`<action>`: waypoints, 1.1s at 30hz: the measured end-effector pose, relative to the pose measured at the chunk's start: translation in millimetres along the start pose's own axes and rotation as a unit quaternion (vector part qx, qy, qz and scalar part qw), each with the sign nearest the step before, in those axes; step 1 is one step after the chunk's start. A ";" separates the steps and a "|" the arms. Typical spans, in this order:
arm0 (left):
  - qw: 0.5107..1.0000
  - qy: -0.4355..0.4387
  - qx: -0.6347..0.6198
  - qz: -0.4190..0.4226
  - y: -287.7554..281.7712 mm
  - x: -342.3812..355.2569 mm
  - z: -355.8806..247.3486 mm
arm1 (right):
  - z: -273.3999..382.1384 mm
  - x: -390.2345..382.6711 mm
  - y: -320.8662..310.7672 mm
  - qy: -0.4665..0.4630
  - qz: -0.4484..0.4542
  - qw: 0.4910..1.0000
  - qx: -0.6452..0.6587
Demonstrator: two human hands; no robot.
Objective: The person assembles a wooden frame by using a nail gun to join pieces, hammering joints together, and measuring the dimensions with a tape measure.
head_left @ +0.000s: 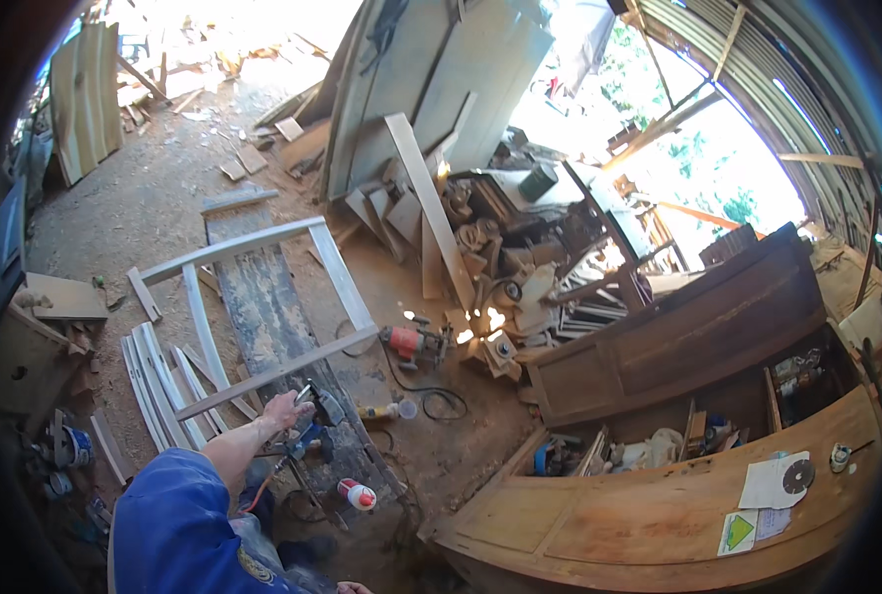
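Pale wood strips (144, 381) lie left of a wooden frame (262, 379), which rests across the bench (258, 297) ahead of both hands, its long axis running left to right, slanting away rightward. The left hand (282, 410), nearer, is just short of its near rail, fingers curled at a dark tool (306, 393); whether gripping, I cannot tell. The right hand (353, 588) barely shows, its grasp unclear, below a red-and-white bottle (358, 495).

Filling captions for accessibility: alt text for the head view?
A person's bare left hand touches a small grey metal tool beside a pale rectangular wooden frame lying across a dark, worn wooden bench. A red-and-grey power tool lies to the right, with a long brown wooden cabinet farther right.
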State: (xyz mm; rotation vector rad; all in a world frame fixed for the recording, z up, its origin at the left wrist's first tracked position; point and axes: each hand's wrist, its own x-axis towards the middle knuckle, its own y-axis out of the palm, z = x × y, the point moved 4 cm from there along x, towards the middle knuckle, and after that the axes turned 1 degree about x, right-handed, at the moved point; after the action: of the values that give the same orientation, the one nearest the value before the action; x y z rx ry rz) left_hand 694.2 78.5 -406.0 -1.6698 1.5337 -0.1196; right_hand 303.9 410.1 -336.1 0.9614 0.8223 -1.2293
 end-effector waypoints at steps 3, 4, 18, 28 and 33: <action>0.993 -0.034 -0.110 -0.009 -34.4 -66.8 -26.5 | 24.9 -5.1 4.2 -0.071 0.031 0.996 -0.047; 0.989 -0.047 -0.140 -0.017 -43.7 -89.1 -33.3 | 33.9 -3.5 8.4 -0.106 0.045 0.991 -0.073; 0.819 0.004 -0.509 -0.263 -113.3 -289.2 -31.7 | 170.6 -102.7 208.0 -0.447 0.362 0.663 -0.479; 0.727 -0.002 -0.613 -0.310 -139.3 -335.3 -25.1 | 150.9 -133.2 196.4 -0.414 0.418 0.651 -0.480; 0.701 -0.013 -0.637 -0.320 -171.4 -311.0 14.7 | 154.3 -136.8 196.9 -0.264 0.444 0.658 -0.548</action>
State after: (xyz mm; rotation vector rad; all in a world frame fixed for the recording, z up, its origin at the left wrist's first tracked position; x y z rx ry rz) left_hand 759.5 334.2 -168.0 -3.2163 0.8290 0.7935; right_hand 476.7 333.1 -122.8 -0.1076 0.3559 0.0284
